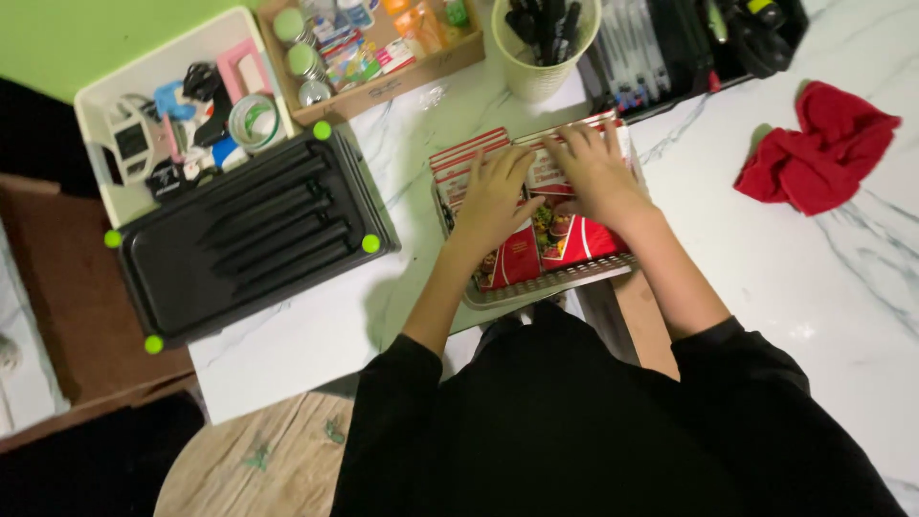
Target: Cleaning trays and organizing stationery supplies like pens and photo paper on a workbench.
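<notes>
Two hands down flat on a row of red packets (565,235) that stand packed in a pale wire basket (550,280) at the near edge of the white marble bench (842,287). The left hand (493,196) lies spread over the left part of the row, fingers loose and pointing away from the body. The right hand (595,170) rests just beside it on the right part, fingers also spread, tips reaching the far ends of the packets. Neither one is clenched around anything, they're just pressing on the tops, and the two hands are touching or nearly so at the thumbs.

Left of the basket there's a black tray (254,239) with long grooves and little green balls at its corners. Behind that, a white bin (144,77) full of small office bits, and a cardboard box (383,81) with jars and bright odds and ends. A pale cup (536,72) stuffed with dark pens stands right behind the packets. A crumpled red cloth (814,153) lies well off to the right on the bench. Sleeves are black.
</notes>
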